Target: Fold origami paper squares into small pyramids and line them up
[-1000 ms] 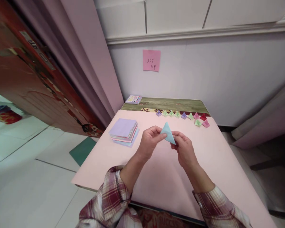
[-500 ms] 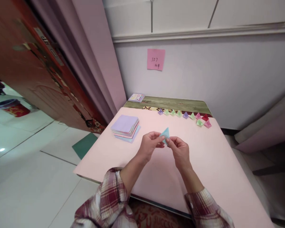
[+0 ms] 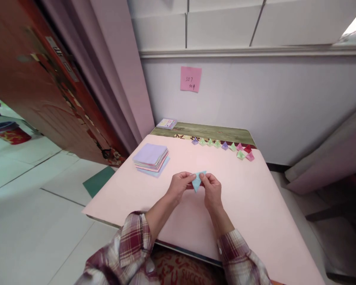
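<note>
A small light-blue folded paper (image 3: pixel 197 182) is held up between both hands above the pink table top, one pointed corner facing down. My left hand (image 3: pixel 179 187) pinches its left side between thumb and fingers. On the other side, my right hand (image 3: pixel 212 190) grips the upper right part, thumb pressed on the front. The fingers behind the paper are partly hidden. Left of my hands lies a stack of square coloured paper (image 3: pixel 150 154), lilac on top with a light-blue sheet at the bottom. Several small folded paper pieces (image 3: pixel 224 145), purple, green, pink and red, line the table's far side.
The pink-covered table (image 3: pixel 249 221) stands against a pale wall. A packet (image 3: pixel 167 124) lies at its far left corner, on a green wood-look strip. A pink note (image 3: pixel 190 79) is stuck to the wall. A curtain and red door (image 3: pixel 68 91) are at the left.
The light-blue paper has been turned: its point faced up before and now faces down. Both hands have shifted their hold on it. The camera view has moved slightly.
</note>
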{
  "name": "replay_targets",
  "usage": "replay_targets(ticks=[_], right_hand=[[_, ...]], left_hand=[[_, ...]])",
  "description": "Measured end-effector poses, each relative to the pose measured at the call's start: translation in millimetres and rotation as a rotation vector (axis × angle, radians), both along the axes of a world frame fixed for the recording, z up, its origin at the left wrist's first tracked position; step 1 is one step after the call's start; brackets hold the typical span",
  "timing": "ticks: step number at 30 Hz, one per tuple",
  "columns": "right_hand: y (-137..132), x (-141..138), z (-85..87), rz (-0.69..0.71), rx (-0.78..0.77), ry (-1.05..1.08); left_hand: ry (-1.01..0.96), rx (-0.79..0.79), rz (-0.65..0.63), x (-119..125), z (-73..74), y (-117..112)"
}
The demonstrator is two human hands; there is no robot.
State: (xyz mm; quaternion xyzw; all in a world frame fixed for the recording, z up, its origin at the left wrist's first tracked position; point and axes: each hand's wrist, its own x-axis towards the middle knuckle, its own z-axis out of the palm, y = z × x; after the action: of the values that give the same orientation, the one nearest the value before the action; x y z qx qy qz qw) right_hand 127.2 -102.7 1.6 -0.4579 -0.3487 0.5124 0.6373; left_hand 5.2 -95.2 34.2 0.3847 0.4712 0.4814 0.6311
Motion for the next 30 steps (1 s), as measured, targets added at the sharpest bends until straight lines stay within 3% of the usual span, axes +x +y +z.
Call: replay_targets(ticks=[5, 9, 16, 23, 30], right_hand=[[7.3, 6.8, 7.9, -0.037, 0.001, 0.036], [9.7, 13.3, 11.7, -0.101, -0.014, -0.001], [-3.2, 12.2, 20.8, 0.114, -0.096, -0.034], [-5.7, 0.1, 24.6, 0.030, -0.006, -0.145], [-16.4, -9.2, 34.2, 0.116, 0.004, -0.125]], left_hand=[[0.124, 0.133, 0.002, 4.3, 6.6, 3.8], [0.161, 0.146, -0.012, 2.0, 11.9, 6.3], [0.034, 0.077, 0.171, 8.5, 17.0, 14.6], [-0.070, 0.018, 0.209, 13.7, 22.6, 15.0], [-0.108, 0.051, 0.227, 3.8, 26.5, 10.9]])
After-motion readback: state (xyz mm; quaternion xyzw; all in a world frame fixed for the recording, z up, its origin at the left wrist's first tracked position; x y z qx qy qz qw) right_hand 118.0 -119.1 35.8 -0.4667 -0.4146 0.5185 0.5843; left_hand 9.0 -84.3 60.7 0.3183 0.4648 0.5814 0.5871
